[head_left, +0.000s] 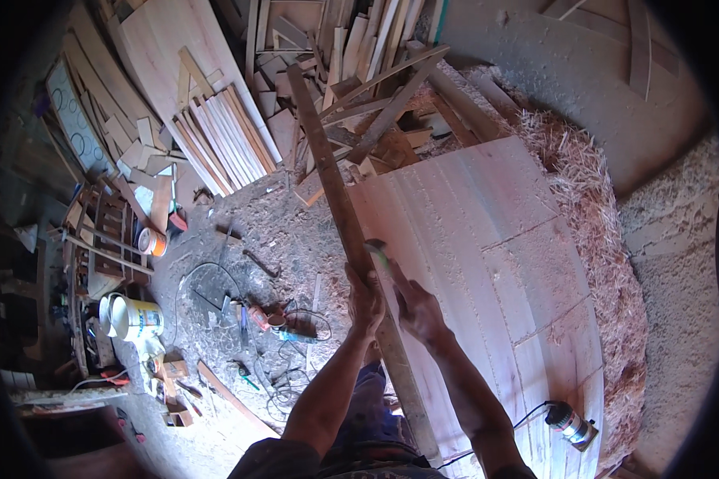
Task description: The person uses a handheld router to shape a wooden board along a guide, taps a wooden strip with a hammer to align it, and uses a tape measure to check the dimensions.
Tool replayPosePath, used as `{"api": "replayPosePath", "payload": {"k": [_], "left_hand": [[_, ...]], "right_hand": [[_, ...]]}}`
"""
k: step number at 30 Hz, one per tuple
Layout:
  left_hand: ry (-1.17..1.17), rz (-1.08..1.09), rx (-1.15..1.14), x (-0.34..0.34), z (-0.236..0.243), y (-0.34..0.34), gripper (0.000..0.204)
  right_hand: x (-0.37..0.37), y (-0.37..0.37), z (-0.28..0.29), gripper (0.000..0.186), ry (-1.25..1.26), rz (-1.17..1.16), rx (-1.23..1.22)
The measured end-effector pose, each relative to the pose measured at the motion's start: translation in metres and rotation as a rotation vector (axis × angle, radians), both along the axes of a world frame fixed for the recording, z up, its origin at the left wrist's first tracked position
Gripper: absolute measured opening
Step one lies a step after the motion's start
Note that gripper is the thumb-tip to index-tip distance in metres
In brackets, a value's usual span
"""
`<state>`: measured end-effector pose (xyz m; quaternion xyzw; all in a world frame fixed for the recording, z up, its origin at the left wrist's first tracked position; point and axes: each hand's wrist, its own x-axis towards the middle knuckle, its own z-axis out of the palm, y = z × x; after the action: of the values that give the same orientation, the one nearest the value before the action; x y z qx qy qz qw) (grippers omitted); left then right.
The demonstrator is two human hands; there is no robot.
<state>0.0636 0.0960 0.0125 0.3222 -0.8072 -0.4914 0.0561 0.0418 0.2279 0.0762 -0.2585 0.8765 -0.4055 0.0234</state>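
A long narrow wooden plank [335, 184] runs from near my body up toward the wood pile, over the left edge of a wide pale panel of joined boards [487, 199]. My left hand [363, 303] is wrapped round the plank near its middle. In my right hand [419, 311], closed just right of the plank, is a hammer [377, 249] with a dark head and a greenish handle. Its head is at the plank's right edge; whether it touches is hard to tell. Most of the handle is hidden by my fingers.
A corded power tool [571, 425] lies on the panel at lower right. Shavings [591, 215] are heaped along its far right side. Tools and cords [276, 319] litter the floor at left, near a white bucket [136, 318]. Offcuts [391, 120] are piled beyond the panel.
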Motion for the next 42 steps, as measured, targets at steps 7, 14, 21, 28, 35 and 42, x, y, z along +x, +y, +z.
{"api": "replayPosePath", "payload": {"k": [7, 14, 21, 28, 35, 42], "left_hand": [[0.039, 0.011, -0.011, -0.002, -0.039, -0.006, 0.072], [0.152, -0.064, -0.239, 0.008, -0.078, -0.020, 0.080], [-0.087, -0.061, -0.133, -0.008, -0.041, -0.002, 0.079], [-0.117, 0.006, -0.080, 0.008, -0.006, 0.003, 0.077], [0.105, -0.096, -0.138, 0.061, -0.040, 0.026, 0.086], [0.165, -0.149, -0.174, 0.162, -0.060, 0.096, 0.087]], "right_hand": [[-0.027, -0.035, -0.015, 0.069, 0.095, 0.124, -0.027], [-0.033, -0.061, -0.007, 0.071, -0.023, 0.130, 0.103], [-0.030, -0.037, 0.000, 0.060, -0.242, -0.043, 0.024], [0.141, 0.127, 0.031, 0.051, -0.362, -0.546, -0.131], [0.417, 0.293, 0.011, 0.053, -0.113, -1.049, 0.189], [0.568, 0.410, -0.007, 0.055, -0.170, -1.129, 0.561]]}}
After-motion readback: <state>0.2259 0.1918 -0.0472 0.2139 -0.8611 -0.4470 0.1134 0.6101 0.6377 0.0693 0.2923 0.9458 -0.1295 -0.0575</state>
